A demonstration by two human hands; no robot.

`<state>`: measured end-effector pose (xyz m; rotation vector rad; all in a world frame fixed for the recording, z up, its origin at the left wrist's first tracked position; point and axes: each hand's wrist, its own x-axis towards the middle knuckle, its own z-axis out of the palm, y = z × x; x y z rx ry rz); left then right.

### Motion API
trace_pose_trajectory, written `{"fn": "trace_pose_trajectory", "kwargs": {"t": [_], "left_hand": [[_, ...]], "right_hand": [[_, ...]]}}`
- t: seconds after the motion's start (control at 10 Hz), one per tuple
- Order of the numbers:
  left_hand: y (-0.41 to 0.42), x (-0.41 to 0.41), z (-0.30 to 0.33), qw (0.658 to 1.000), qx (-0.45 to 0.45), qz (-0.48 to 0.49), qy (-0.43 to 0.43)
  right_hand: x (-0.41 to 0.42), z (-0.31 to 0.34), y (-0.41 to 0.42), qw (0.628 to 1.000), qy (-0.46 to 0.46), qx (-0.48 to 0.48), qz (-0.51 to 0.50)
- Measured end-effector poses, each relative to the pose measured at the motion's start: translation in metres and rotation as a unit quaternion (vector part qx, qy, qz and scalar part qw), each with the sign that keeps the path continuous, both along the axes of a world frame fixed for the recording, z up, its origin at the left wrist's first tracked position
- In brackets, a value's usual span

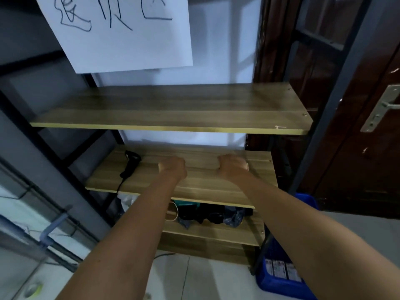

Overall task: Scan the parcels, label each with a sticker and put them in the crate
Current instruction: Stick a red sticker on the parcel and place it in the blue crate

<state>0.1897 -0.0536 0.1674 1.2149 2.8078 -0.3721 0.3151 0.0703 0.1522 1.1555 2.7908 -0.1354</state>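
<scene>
Both my arms reach forward over the middle wooden shelf (pixel 194 185). My left hand (pixel 172 166) is curled into a fist, and my right hand (pixel 232 165) is curled shut too; nothing shows in either. A black handheld scanner (pixel 131 164) lies on the shelf to the left of my left hand, its cable hanging over the front edge. A blue crate (pixel 279 276) stands on the floor at the lower right, partly hidden by my right forearm, with several small boxes inside. Dark wrapped parcels (pixel 207 215) lie on the lowest shelf.
The upper wooden shelf (pixel 173 109) is bare. A white paper sheet with handwriting (pixel 121 33) hangs above it. A dark wooden door with a metal handle (pixel 381 109) is on the right. Grey metal rack posts (pixel 320 135) frame the shelves.
</scene>
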Motion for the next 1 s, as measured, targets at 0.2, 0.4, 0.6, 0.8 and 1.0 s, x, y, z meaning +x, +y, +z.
{"fn": "trace_pose_trajectory", "kwargs": {"t": [0.2,0.4,0.6,0.8,1.0], "left_hand": [[0.015,-0.02,0.001,0.999,-0.032,-0.004,0.017],[0.032,-0.039,-0.003,1.0,-0.03,0.011,-0.002],[0.046,-0.055,-0.012,1.0,-0.024,-0.018,-0.001],[0.044,-0.085,-0.017,0.997,-0.029,-0.069,-0.018],[0.031,-0.126,-0.02,0.993,0.054,-0.082,-0.061]], "right_hand": [[-0.02,-0.01,0.028,0.999,0.028,0.017,0.006],[-0.034,-0.024,0.037,1.0,0.021,0.01,0.003],[-0.051,-0.033,0.04,0.999,0.024,0.007,-0.024],[-0.07,-0.029,0.029,0.997,0.025,0.006,-0.071],[-0.093,-0.013,-0.019,0.994,0.035,0.006,-0.1]]}}
